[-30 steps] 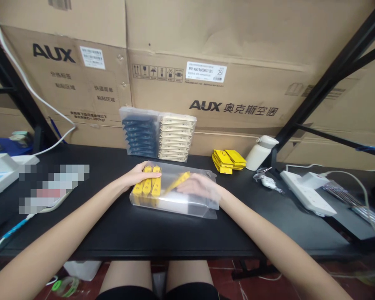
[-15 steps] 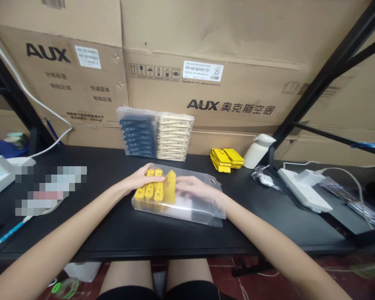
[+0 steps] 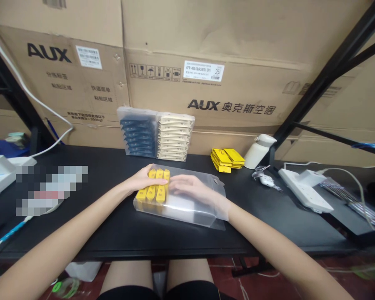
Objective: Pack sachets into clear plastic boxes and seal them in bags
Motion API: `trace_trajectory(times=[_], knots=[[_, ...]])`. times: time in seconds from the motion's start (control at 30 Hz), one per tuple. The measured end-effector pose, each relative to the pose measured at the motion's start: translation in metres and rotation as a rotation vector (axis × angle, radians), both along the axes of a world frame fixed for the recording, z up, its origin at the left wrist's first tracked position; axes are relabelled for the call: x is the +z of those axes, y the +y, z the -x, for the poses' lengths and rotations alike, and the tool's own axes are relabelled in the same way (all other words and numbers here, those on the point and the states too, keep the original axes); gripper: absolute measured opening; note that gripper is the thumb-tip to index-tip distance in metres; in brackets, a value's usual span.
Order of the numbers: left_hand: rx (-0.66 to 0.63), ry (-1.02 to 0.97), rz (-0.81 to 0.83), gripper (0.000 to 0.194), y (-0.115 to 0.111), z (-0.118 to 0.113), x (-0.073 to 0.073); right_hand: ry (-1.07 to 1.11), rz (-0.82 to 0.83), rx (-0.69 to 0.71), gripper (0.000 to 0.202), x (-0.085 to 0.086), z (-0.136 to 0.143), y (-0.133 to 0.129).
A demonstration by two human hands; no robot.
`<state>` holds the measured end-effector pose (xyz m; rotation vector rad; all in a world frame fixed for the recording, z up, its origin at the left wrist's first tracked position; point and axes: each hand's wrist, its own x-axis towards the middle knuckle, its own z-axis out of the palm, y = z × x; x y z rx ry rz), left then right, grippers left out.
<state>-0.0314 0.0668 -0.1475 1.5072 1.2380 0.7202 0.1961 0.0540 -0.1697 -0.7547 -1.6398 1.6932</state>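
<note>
A clear plastic box [image 3: 190, 214] lies on its side on the black table, with its open flap end to the right. Inside its left end, several yellow packets [image 3: 151, 192] stand in a row. My left hand [image 3: 145, 178] grips the box from its far left side, the thumb lying across the front over the packets. My right hand [image 3: 192, 187] reaches in through the open end. Its fingers are stretched out, with the tips beside the last yellow packet; nothing shows in them, though the clear wall blurs the view.
Behind the box stand a clear case of dark blue packets [image 3: 139, 135] and one of cream packets [image 3: 175, 137]. Loose yellow packets [image 3: 226, 160], a white bottle [image 3: 259, 151] and a white power strip [image 3: 306, 191] are to the right. Large cardboard boxes [image 3: 243, 62] form the back.
The yellow packet that stood tilted by my right fingers now sits against the row at the left. My right fingers have come off it and spread slightly; my left hand stays on the box.
</note>
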Motion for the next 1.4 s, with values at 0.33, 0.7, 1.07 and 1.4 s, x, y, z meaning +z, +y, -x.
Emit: trace_trajectory(times=[0.33, 0.7, 1.07, 1.4], knots=[[0.191, 0.053, 0.000, 0.130, 0.014, 0.019, 0.001, -0.054, 0.033, -0.043, 0.039, 0.003, -0.016, 0.017], [0.296, 0.021, -0.012, 0.119, 0.027, 0.040, 0.000, -0.647, -0.847, -1.173, 0.026, 0.001, -0.113, 0.078], [0.275, 0.017, -0.002, 0.114, 0.022, 0.036, 0.005, -1.173, -0.681, -1.153, 0.032, -0.008, -0.134, 0.087], [0.274, 0.003, -0.006, 0.114, 0.026, 0.039, 0.000, -1.040, -0.787, -1.186, 0.027, -0.008, -0.137, 0.090]])
